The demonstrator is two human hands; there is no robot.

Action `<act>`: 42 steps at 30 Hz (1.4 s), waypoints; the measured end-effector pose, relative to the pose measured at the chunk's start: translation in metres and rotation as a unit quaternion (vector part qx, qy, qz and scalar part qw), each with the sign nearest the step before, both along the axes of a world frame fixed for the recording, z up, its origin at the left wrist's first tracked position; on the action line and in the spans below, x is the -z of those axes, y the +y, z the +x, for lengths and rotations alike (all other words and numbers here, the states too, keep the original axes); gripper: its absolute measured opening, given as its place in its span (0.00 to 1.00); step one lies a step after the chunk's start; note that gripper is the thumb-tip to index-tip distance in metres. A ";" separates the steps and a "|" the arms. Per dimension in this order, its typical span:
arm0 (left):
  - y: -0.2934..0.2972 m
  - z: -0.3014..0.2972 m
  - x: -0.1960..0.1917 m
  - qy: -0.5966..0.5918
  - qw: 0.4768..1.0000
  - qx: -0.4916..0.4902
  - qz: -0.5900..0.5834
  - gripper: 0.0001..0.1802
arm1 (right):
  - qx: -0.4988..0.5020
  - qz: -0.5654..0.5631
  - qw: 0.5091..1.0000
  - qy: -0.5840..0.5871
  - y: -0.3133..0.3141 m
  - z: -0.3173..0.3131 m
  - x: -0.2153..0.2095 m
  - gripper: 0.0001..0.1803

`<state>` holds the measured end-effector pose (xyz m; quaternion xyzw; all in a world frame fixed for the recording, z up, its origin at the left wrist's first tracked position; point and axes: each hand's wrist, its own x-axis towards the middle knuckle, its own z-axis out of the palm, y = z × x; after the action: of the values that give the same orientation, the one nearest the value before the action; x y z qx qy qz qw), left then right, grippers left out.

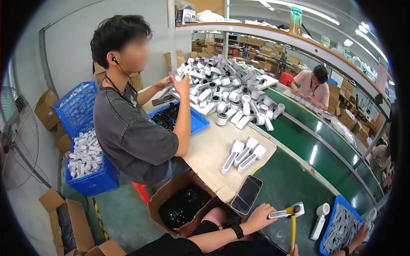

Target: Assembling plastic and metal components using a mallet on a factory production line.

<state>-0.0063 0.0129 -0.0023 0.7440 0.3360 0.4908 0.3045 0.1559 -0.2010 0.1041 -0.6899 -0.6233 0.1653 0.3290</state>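
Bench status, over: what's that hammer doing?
Left fingers on white-and-grey piece. Right fingers on yellow-handled hammer, head over the piece. Phone lying near left fingers.

Bright, cool light reaches me from white tube lights [305, 10] at upper right, leaving glare streaks on the green conveyor belt [299, 136]. My fisheye feed bends the shelf [260, 32] and blackens the corners. A blurred patch covers one person's [128, 123] face; the hammer [293, 232] reads fairly crisp.
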 end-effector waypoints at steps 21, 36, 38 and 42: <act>0.003 -0.005 -0.026 0.140 0.990 0.007 0.004 0.13 | 0.036 0.100 0.994 0.026 0.004 0.017 0.016 0.23; 0.032 -0.032 -0.070 0.135 0.986 0.091 0.023 0.22 | 0.239 0.083 0.923 0.291 0.005 0.058 0.049 0.28; 0.043 -0.048 -0.078 0.108 0.992 0.047 0.033 0.22 | 0.277 0.102 0.927 0.230 0.004 0.071 0.043 0.27; 0.061 -0.083 -0.087 0.101 0.994 -0.046 0.020 0.21 | 0.328 0.054 0.943 -0.033 0.006 0.105 0.059 0.27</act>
<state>-0.0896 0.0735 0.0850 0.7796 0.3889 0.4332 0.2308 0.2611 -0.1951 0.0453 -0.8422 -0.3816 -0.0087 0.3808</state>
